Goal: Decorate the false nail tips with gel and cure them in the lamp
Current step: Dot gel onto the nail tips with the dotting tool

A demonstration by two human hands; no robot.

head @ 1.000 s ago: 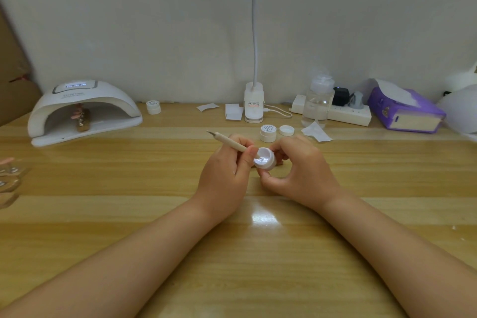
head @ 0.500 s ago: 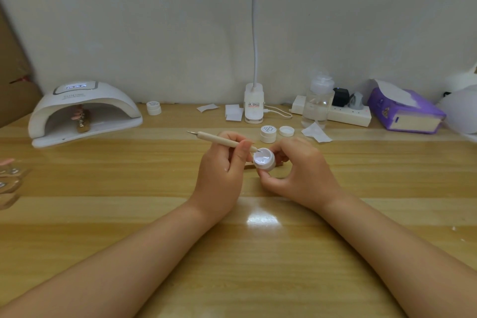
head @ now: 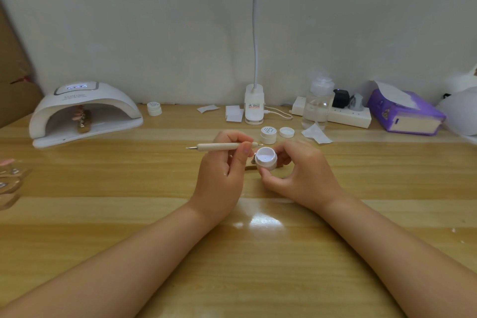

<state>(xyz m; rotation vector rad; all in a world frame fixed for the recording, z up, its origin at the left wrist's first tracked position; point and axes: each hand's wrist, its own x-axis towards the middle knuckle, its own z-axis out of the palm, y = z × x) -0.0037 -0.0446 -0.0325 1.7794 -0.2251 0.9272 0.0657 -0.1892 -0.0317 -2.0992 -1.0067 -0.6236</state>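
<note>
The slim beige wooden dotting tool (head: 219, 147), pinched level by the left hand (head: 222, 175), is aimed toward three o'clock at the small open white gel pot (head: 266, 157) gripped by the right hand (head: 302, 175).

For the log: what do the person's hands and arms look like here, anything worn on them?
Both forearms are bare as far as the frame shows: no sleeves in view. The left hand and right hand carry no gloves, rings, watch or bracelets that can be seen. The fingernails that show look short and plain; finer detail is too small to tell.
</note>
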